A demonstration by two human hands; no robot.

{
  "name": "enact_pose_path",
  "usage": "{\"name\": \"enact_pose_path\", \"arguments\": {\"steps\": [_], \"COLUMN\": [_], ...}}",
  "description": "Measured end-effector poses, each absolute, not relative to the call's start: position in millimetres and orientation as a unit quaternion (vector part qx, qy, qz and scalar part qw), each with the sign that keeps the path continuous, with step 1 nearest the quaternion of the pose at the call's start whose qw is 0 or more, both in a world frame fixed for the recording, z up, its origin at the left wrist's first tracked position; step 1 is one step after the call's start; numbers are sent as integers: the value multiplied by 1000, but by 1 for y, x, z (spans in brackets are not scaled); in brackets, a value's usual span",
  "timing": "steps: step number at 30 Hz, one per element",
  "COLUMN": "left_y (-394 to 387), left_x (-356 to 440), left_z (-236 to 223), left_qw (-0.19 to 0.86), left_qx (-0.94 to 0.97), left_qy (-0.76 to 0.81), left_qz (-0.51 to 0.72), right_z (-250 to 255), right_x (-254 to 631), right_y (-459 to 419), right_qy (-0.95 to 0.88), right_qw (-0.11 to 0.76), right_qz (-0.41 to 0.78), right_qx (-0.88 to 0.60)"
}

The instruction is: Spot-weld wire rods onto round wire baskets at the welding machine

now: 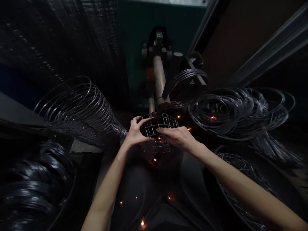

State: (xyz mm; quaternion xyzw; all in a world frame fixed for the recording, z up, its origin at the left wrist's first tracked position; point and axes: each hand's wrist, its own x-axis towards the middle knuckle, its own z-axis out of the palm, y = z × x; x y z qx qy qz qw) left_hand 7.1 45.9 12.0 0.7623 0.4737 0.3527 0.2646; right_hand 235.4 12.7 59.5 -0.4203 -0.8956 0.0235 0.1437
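Note:
A round wire-mesh cage (pixel 160 123) sits under the tip of a welding machine's cylindrical arm (pixel 159 80). My left hand (pixel 135 131) curls round the cage's left rim, fingers closed on the wires. My right hand (pixel 176 136) lies over the cage's near right side, fingers pressed on the mesh. Orange sparks (pixel 178 116) glow around the cage and fall toward my lap.
A long coil of wire rings (pixel 79 109) lies at the left. Heaps of loose wire rings (pixel 235 110) sit at the right, with more rings hanging by the machine (pixel 186 83). Dark wire bundles (pixel 36 183) fill the lower left. Mesh pieces (pixel 240 166) lie at the lower right.

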Motion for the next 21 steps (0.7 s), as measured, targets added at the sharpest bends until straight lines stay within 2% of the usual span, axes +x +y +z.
{"name": "enact_pose_path", "arguments": {"steps": [4,9,14,21], "left_y": [65,71,84,110], "left_x": [6,7,6,2], "left_z": [11,11,11,19], "left_qw": [266,244,259,237], "left_qx": [762,769,751,771], "left_qy": [470,460,487,477], "left_qz": [356,371,363,350], "right_z": [54,44,42,56], "right_x": [232,234,237,226], "right_y": [24,23,40,55], "right_qy": [-875,-827,-786,-747], "right_qw": [191,301,357,363], "right_qz": [29,36,60,97], "right_qx": [-443,-475,-501,-548]}}
